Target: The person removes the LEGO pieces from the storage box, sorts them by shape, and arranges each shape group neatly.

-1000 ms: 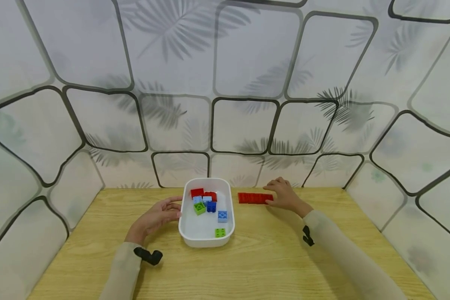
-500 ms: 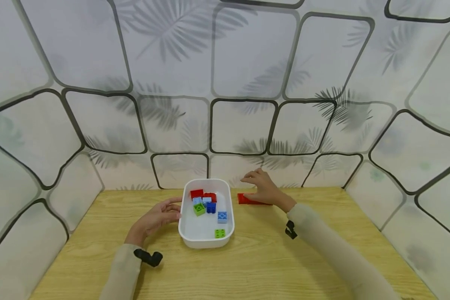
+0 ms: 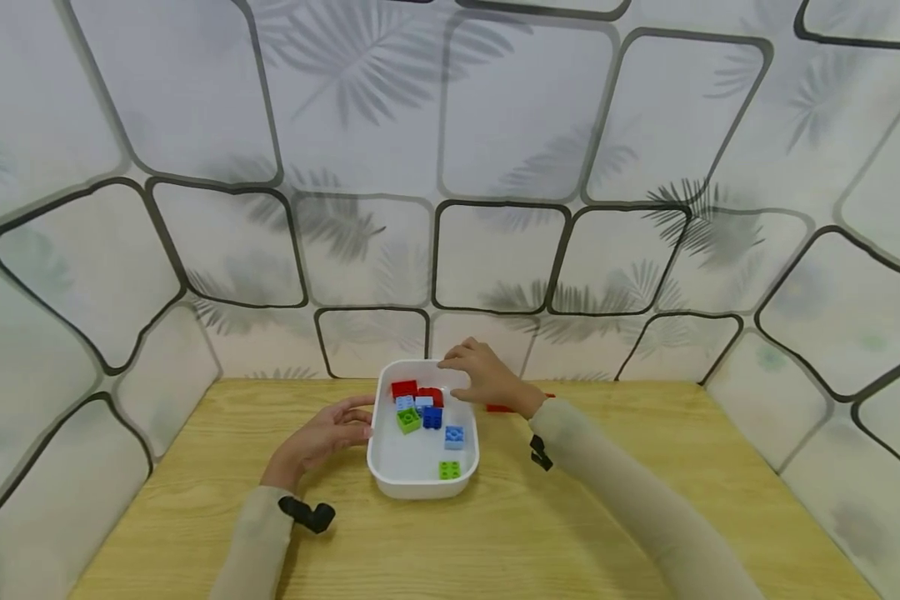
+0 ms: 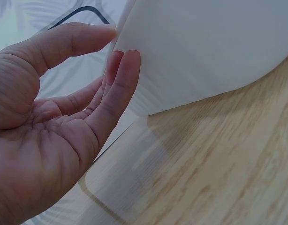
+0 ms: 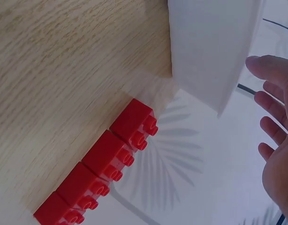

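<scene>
A white plastic tub stands on the wooden table with building bricks inside. My left hand is at the tub's left side, its fingertips against or very near the wall; in the left wrist view its fingers are loosely bent beside the white side. My right hand hovers over the tub's right rim, nothing visible between thumb and fingers. Within the tub lie red bricks, a dark blue brick, light blue bricks and green bricks. Right of it, several red bricks form a row, partly hidden by the right forearm in the head view.
The wooden table ends at a back wall covering with leaf and dark-line patterns. Similar covering rises at both sides. Each wrist wears a black strap.
My right hand has moved left, from the right end of the red brick row, across it, to the tub's right rim. The left hand has stayed at the tub.
</scene>
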A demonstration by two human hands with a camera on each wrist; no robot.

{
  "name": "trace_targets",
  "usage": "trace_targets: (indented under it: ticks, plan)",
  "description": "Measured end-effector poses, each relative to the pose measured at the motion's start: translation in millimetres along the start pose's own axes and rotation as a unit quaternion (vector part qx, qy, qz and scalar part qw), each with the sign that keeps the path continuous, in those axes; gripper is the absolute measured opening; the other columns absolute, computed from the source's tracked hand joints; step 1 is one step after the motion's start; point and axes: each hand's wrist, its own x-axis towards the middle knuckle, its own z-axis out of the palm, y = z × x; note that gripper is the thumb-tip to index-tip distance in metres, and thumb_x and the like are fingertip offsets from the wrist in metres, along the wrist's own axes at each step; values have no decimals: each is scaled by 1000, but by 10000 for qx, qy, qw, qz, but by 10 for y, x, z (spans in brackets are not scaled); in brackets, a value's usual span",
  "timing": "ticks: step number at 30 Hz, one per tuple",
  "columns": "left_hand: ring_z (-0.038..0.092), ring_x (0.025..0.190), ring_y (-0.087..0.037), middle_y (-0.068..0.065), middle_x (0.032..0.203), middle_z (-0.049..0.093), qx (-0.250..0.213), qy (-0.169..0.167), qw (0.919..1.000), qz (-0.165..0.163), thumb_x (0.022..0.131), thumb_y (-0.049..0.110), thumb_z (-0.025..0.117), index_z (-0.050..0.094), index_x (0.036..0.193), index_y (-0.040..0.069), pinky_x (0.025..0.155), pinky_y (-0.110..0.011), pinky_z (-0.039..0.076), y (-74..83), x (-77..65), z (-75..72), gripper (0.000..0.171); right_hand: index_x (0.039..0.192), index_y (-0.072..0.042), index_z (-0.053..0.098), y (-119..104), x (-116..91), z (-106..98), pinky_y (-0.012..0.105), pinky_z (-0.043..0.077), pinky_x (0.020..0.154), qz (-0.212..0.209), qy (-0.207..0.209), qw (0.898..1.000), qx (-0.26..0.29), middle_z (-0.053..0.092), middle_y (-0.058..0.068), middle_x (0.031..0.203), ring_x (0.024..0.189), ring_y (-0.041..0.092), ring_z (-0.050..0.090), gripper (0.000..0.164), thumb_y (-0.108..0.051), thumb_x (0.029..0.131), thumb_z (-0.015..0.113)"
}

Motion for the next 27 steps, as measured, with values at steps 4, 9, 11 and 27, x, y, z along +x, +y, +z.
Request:
trace_targets:
  ticks: [4, 9, 11, 27]
  plan:
    - [62, 108, -12, -13, 124, 59, -42, 9, 10000, -36, 100, 7, 63, 24, 158, -4, 95, -27, 57, -5, 1, 14, 70, 127, -6, 71, -14, 71, 68, 45, 48, 98, 9, -238, 9997, -77, 69, 11, 126, 115, 29, 53, 48, -16, 83, 85]
    - [62, 108, -13, -15, 125, 58, -37, 29, 10000, -43, 100, 7, 64, 25, 158, -4, 94, -26, 57, -8, -5, 15, 71, 128, -6, 71, -14, 139, 133, 44, 49, 99, 120, -518, 9986, 71, 68, 12, 128, 114, 29, 52, 47, -12, 83, 83]
    - [62, 108, -13, -15, 125, 58, -45, 51, 10000, -59, 100, 7, 64, 25, 157, -4, 94, -26, 58, -11, -7, 11, 71, 128, -7, 70, -18, 170, 161, 43, 49, 99, 165, -682, 9975, 101, 68, 11, 129, 114, 28, 52, 47, -11, 83, 82]
    - [62, 110, -15, -14, 124, 58, -91, 56, 9999, -66, 100, 7, 63, 25, 158, -3, 95, -27, 58, -11, -4, -2, 70, 134, -15, 68, -118, 285, 323, 39, 46, 105, 289, -1490, 9881, -264, 66, 4, 134, 119, 22, 50, 52, -5, 84, 80]
